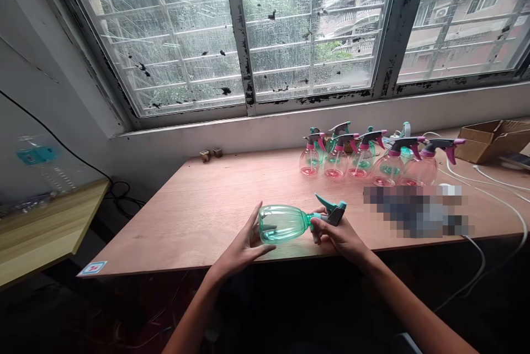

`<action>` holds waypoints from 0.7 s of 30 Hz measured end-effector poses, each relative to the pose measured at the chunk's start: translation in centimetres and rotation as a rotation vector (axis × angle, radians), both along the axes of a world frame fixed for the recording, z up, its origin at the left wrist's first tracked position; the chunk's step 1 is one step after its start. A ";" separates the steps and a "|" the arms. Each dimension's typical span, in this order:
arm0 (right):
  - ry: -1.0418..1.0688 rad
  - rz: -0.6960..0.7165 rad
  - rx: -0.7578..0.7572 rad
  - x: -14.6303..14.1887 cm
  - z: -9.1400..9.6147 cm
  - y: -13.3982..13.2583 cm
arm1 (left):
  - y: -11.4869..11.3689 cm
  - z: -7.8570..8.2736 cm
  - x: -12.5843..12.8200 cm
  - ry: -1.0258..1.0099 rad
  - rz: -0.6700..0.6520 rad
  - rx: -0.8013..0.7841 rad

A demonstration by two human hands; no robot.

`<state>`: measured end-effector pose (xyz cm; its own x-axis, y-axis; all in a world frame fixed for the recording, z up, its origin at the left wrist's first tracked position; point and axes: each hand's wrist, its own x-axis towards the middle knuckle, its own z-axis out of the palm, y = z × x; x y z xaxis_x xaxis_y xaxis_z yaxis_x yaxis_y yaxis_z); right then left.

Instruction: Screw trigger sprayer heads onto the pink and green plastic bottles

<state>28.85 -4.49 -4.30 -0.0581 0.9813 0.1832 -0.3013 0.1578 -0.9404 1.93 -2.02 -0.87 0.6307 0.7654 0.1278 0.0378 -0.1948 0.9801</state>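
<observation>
A clear green spray bottle (284, 223) with a teal and black trigger head lies sideways in the air over the table's front edge, its base toward the left. My left hand (244, 243) cups that base, thumb below and fingers behind it. At the neck, just under the trigger head, the fingers of my right hand (337, 237) are closed round the bottle. Farther back on the right stand several pink spray bottles (336, 163) with black and magenta heads, and several green spray bottles (330, 144) partly hidden behind them.
The wooden table (186, 216) runs under a barred window. A blurred-out patch (414, 210) covers something at the right front, with white cables (497, 183) nearby. An open cardboard box (488, 141) sits at the back right. Two small brownish objects (211, 154) rest by the wall.
</observation>
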 end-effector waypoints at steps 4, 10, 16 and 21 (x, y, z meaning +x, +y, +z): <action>-0.011 -0.009 -0.002 0.0 0.2 -0.1 | -0.1 0.0 0.0 -0.006 -0.014 -0.026; -0.045 0.003 -0.009 0.1 0.2 -0.1 | -0.2 0.8 0.1 0.033 0.034 0.003; -0.064 0.015 0.005 0.1 0.2 -0.2 | 0.1 0.3 0.0 0.015 0.007 -0.015; -0.046 -0.011 0.006 0.1 0.3 -0.1 | 0.0 -0.1 -0.1 -0.013 -0.002 -0.027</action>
